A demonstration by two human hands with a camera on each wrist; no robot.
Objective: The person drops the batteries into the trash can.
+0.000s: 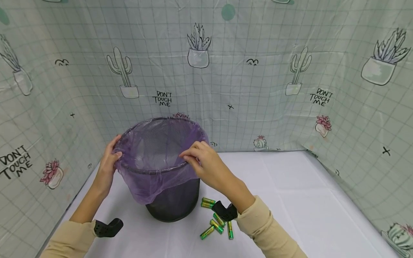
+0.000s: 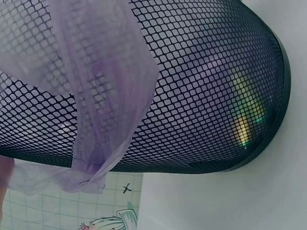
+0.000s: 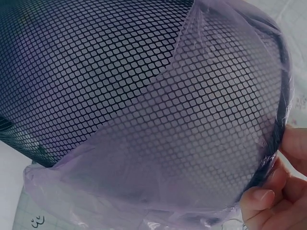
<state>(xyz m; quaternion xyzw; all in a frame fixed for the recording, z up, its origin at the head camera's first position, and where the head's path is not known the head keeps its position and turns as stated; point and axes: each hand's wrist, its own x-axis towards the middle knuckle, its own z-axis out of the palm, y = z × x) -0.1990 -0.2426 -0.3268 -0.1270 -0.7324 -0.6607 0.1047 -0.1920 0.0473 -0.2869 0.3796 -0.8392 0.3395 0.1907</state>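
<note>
A black mesh trash bin (image 1: 174,206) stands on the white table, lined with a thin purple trash bag (image 1: 142,186) that is folded over the rim and hangs down outside. My left hand (image 1: 107,166) holds the rim at the left, its thumb on top and the fingers outside. At the right of the rim my right hand (image 1: 208,163) pinches the bag's edge between thumb and fingers. The right wrist view shows the right fingertips (image 3: 261,194) at the rim, against the film. Only a sliver of the left hand (image 2: 4,179) shows in the left wrist view.
Several green and gold batteries (image 1: 217,225) lie loose on the table (image 1: 274,200), right of the bin and under the right forearm. A cactus-print curtain (image 1: 232,82) encloses the table at the back and both sides. Black wrist mounts (image 1: 109,228) sit on both sleeves.
</note>
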